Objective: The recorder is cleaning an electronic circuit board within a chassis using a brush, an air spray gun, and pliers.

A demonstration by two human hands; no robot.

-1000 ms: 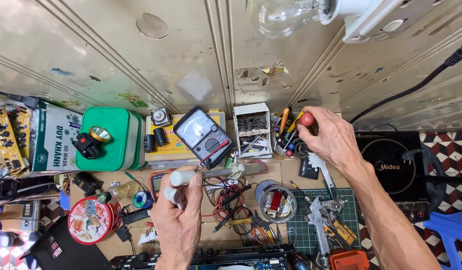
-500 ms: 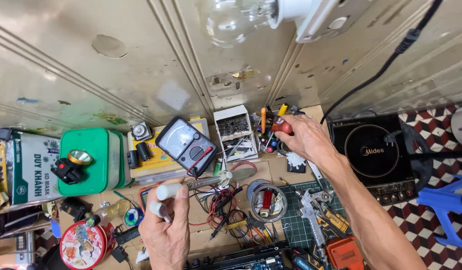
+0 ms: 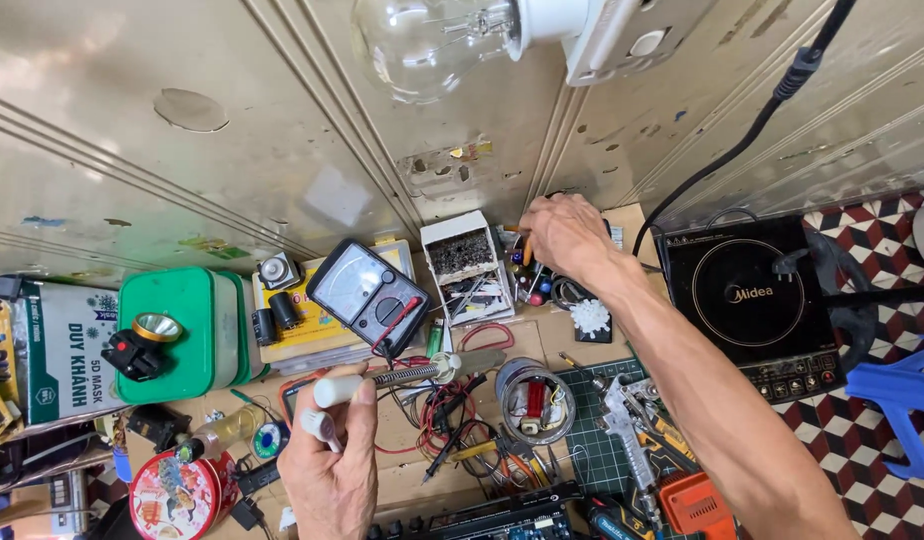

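Head view of a cluttered workbench against a metal wall, read from left to right. At far left lies a printed box (image 3: pixel 67 350), and beside it a green lidded container (image 3: pixel 197 320) carrying a small headlamp (image 3: pixel 142 343). Below these stand a round red tin (image 3: pixel 170 495) and a small spool of solder wire (image 3: pixel 268 437). The left hand (image 3: pixel 332 470) rises from the lower edge, its fingers clenched around the pale handle of a soldering iron (image 3: pixel 382 378); the iron lies nearly level above the bench, its coiled metal shaft pointing right over a tangle of red and black leads. Just behind it an analog multimeter (image 3: pixel 370 294) rests tilted on a flat yellow box (image 3: pixel 312 318). To the right of the meter stands an open white parts box (image 3: pixel 469 268). The right hand (image 3: pixel 567 235) is reached into a cup of screwdrivers (image 3: pixel 535 275) near the wall, back of the hand upward; its fingertips are hidden, so its grip cannot be told. In front sits a round tin (image 3: pixel 533 400) holding a red coil, then a metal spray gun (image 3: pixel 627 430) on a green cutting mat (image 3: pixel 587 455). At far right a black induction cooker (image 3: pixel 747 300) lies on the tiled floor. A clear bulb (image 3: pixel 422 40) hangs at top.
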